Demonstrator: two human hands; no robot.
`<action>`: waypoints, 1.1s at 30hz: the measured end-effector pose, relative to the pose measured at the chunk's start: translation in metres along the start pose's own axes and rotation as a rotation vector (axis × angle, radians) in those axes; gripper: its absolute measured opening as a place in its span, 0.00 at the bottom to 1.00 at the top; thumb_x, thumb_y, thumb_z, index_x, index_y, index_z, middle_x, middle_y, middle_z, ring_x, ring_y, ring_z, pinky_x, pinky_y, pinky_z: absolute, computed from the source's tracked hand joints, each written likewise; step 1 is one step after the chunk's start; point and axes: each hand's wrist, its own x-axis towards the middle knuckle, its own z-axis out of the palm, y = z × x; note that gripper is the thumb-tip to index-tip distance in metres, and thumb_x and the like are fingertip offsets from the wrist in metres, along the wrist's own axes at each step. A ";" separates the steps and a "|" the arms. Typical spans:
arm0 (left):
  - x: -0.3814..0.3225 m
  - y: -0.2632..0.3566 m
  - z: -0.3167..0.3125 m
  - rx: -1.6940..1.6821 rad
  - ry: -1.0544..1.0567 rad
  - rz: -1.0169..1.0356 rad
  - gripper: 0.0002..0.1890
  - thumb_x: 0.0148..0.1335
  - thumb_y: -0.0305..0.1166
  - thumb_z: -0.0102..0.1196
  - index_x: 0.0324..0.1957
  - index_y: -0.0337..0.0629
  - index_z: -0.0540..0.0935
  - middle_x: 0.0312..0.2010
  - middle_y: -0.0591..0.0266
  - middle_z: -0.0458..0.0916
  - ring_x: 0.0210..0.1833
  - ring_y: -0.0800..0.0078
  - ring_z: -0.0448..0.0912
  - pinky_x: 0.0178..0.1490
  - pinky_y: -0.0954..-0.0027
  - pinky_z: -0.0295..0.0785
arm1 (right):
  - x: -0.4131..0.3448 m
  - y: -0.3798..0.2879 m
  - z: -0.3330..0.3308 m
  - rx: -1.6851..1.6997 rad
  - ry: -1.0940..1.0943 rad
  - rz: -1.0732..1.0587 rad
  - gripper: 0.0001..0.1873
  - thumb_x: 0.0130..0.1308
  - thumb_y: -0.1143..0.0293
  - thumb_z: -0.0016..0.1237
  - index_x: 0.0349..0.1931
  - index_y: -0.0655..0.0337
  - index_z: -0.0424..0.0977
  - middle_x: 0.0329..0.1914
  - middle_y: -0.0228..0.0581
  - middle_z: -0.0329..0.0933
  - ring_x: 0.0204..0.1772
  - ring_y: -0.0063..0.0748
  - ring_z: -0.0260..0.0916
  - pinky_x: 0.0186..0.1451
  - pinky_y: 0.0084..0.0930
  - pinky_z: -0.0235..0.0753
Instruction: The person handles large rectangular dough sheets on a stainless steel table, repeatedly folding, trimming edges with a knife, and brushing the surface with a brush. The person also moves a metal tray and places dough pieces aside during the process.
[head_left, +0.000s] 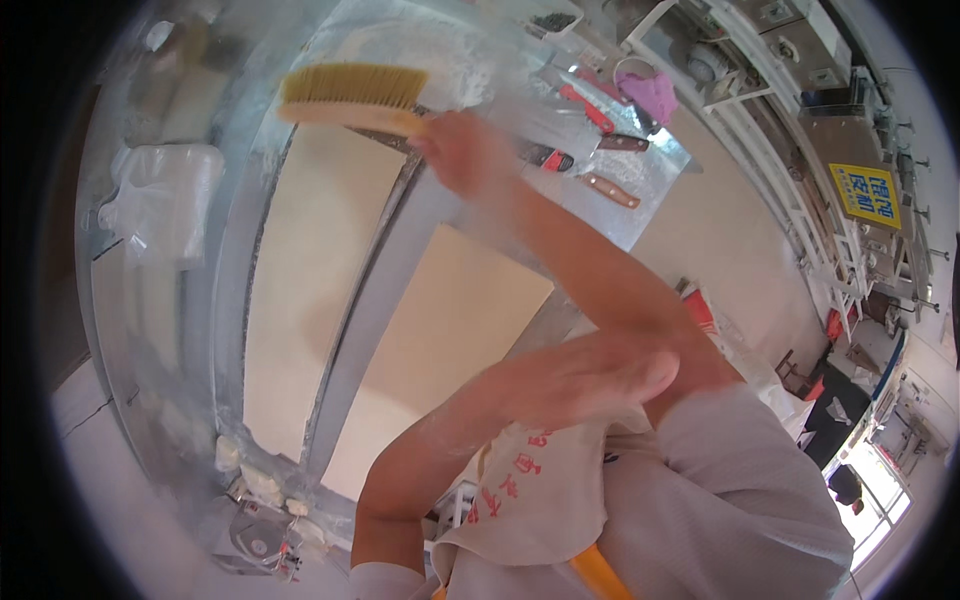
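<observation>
My right hand (465, 154) grips the wooden handle of a bench brush (352, 94) with yellow bristles. The brush is held bristles away from me, near the far end of a long pale sheet (315, 277), probably dough. A second pale sheet (457, 300) lies nearer my body, parted from the first by a grey strip of the worktop. My left hand (600, 375) crosses in front of my right forearm near the elbow. It is blurred, its fingers are mostly hidden, and I cannot tell whether it touches the arm.
Several knives and scrapers, including a wooden-handled one (611, 190), lie on the floury metal worktop (660, 195) beside a pink cloth (649, 96). Clear plastic bags (172, 195) sit at the left. Dough scraps (259, 484) lie near a machine (259, 540). A white metal rack (757, 127) stands at right.
</observation>
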 end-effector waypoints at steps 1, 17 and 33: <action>-0.013 0.002 -0.005 -0.255 0.013 -0.065 0.12 0.80 0.34 0.50 0.45 0.37 0.83 0.38 0.64 0.81 0.48 0.71 0.80 0.59 0.65 0.72 | 0.000 0.001 -0.003 -0.048 -0.092 0.036 0.17 0.77 0.50 0.49 0.46 0.53 0.82 0.42 0.40 0.84 0.50 0.46 0.83 0.48 0.48 0.84; -0.107 0.026 -0.219 1.070 1.355 -0.238 0.06 0.70 0.27 0.65 0.46 0.38 0.86 0.36 0.63 0.88 0.37 0.78 0.83 0.45 0.72 0.79 | -0.031 0.050 -0.038 -0.046 0.106 0.018 0.13 0.72 0.72 0.56 0.55 0.59 0.80 0.48 0.45 0.82 0.51 0.52 0.78 0.60 0.47 0.75; -0.069 -0.005 -0.275 1.178 1.318 -0.165 0.17 0.55 0.26 0.77 0.45 0.39 0.85 0.39 0.59 0.84 0.38 0.66 0.83 0.42 0.64 0.80 | 0.025 -0.032 0.053 0.688 -0.327 0.391 0.17 0.73 0.84 0.39 0.56 0.63 0.77 0.52 0.46 0.87 0.57 0.44 0.86 0.61 0.36 0.82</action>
